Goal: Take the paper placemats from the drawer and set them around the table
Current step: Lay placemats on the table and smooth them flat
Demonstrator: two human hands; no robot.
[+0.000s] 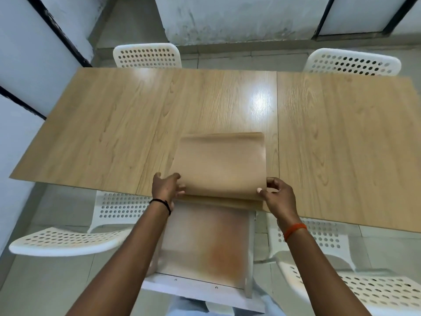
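A stack of brown paper placemats lies over the near edge of the wooden table, its far end curling upward. My left hand grips the stack's near left corner, and my right hand pinches its near right corner. Below the table edge an open white drawer is pulled out toward me; its bottom looks bare and blurred.
Two white perforated chairs stand at the table's far side. Two more, one on the left and one on the right, flank the drawer on the near side. Walls with dark frames close in on the left.
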